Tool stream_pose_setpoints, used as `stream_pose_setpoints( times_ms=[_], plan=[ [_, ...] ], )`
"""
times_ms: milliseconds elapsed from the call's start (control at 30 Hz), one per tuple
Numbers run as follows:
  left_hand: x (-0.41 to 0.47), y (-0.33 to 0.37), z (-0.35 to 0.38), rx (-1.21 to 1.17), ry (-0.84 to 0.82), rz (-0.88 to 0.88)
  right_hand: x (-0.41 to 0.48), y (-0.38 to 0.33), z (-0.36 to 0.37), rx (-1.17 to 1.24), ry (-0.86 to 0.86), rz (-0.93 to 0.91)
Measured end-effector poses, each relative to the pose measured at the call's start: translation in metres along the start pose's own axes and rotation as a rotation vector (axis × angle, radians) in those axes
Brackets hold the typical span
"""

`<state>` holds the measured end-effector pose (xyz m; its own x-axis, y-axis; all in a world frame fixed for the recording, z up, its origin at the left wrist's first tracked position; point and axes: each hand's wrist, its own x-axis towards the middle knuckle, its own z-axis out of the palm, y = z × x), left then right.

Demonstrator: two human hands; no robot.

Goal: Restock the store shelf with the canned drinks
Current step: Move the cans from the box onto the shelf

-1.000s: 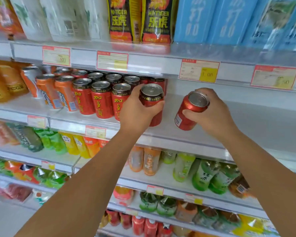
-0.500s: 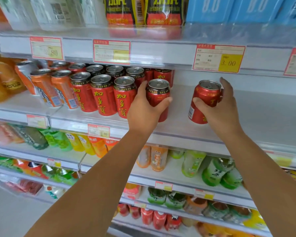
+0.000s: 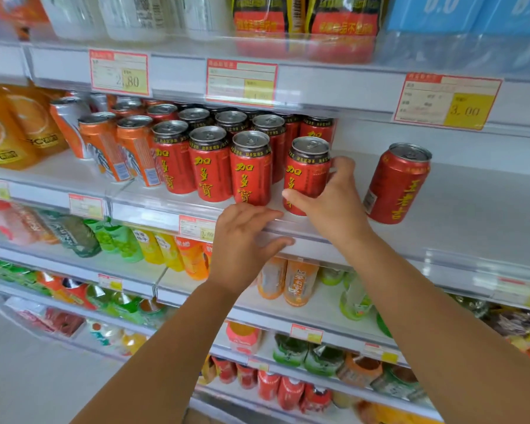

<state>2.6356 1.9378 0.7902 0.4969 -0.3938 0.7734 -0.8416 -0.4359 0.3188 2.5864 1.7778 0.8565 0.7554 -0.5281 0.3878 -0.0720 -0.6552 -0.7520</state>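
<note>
Shelf [image 3: 471, 209] — right hand [image 3: 334, 203] gripping 加多寶 can [image 3: 303, 175], left hand [image 3: 245, 243] seemingly slack, 王老吉 can [image 3: 401, 188] apart.

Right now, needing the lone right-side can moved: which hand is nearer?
Right. The right hand grips the neighbouring can, beside the lone can; the left hand is farther left, at the shelf edge.

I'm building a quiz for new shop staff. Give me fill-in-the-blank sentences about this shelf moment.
The right hand grips a can coloured ___.
The left hand holds no ___.
The lone can stands on the gripped can's ___ side.
The price tag above it reads ___.
Missing: red; can; right; 3.00
</note>
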Motion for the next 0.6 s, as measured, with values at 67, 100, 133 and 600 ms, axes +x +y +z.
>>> stream_pose_setpoints(
  times_ms=[67, 100, 133, 600],
  plan=[
    [0.000, -0.001, 0.002, -0.019, 0.005, 0.002, 0.013, 0.001, 0.001, -0.009, 0.002, -0.003],
    [0.000, -0.001, 0.002, -0.023, 0.004, 0.004, 0.020, 0.003, 0.002, -0.019, -0.002, 0.002],
    [0.000, -0.001, 0.003, -0.025, 0.002, 0.004, 0.026, 0.004, 0.001, -0.028, -0.006, 0.009],
    [-0.002, -0.002, 0.003, -0.040, -0.034, -0.019, 0.059, 0.014, 0.013, 0.016, -0.025, 0.063]
  ],
)
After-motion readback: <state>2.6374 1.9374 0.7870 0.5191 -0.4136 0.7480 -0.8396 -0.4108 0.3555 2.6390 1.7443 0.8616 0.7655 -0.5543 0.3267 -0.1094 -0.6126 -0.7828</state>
